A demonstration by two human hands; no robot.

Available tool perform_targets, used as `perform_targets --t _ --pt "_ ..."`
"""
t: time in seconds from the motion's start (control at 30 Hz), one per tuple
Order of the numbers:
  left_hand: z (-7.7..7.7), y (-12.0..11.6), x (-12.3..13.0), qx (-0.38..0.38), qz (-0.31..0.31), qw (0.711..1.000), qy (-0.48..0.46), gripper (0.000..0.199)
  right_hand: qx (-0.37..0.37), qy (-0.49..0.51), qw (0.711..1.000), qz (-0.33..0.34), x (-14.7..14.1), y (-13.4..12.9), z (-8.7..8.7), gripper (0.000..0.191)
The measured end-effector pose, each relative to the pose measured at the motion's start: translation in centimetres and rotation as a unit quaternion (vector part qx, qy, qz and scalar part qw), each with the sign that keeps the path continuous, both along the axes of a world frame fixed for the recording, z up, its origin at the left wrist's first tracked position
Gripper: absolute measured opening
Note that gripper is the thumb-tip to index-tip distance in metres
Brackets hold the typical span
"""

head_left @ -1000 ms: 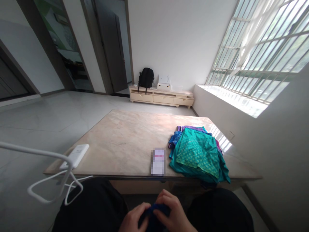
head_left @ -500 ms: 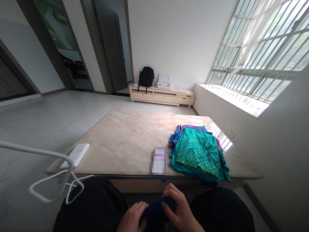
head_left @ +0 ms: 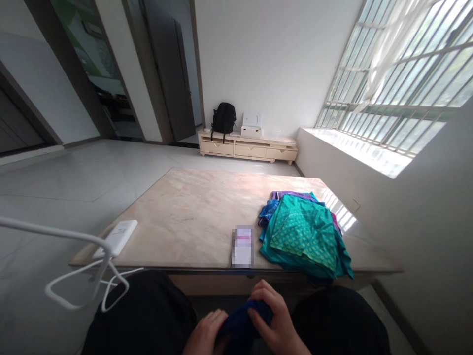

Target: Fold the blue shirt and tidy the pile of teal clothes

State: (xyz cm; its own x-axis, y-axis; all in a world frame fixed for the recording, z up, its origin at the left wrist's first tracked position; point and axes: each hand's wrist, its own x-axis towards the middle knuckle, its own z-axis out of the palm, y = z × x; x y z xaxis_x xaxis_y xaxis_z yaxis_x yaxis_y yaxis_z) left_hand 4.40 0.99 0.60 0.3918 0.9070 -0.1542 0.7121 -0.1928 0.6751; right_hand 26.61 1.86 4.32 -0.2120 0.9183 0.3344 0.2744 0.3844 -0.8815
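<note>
Between my knees, below the table's front edge, both hands hold a dark blue cloth point(head_left: 240, 318). My left hand point(head_left: 207, 331) has its fingers closed on the cloth's left side. My right hand point(head_left: 271, 315) pinches the right side, thumb below and fingers on top. The lower part of the cloth is in shadow and partly hidden by the hands. On the table point(head_left: 185, 217), to the right, lies a stack of folded clothes point(head_left: 305, 234) with a green patterned garment on top and blue and purple ones beneath.
A phone with a blurred screen point(head_left: 243, 246) lies near the table's front edge. At the left are a white box-shaped device point(head_left: 120, 237) and a white cable point(head_left: 70, 231). A black backpack point(head_left: 223, 118) and a white box point(head_left: 251, 125) stand on a low cabinet point(head_left: 251, 149) behind.
My left hand has shifted very slightly to the right, and the blue cloth between the hands has changed shape a little. My right hand stays nearly in place.
</note>
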Motion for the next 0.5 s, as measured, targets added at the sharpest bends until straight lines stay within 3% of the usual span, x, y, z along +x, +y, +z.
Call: perform_targets --t 0.23,0.5 --pt "1.5 0.0 0.0 -0.033 -0.009 0.994 -0.108 0.026 0.0 0.002 1.0 -0.021 0.2 0.2 0.1 0.004" --pt "-0.5 -0.1 -0.6 -0.001 0.002 1.0 0.006 0.032 0.047 0.029 0.992 -0.109 1.9 0.9 -0.1 0.007"
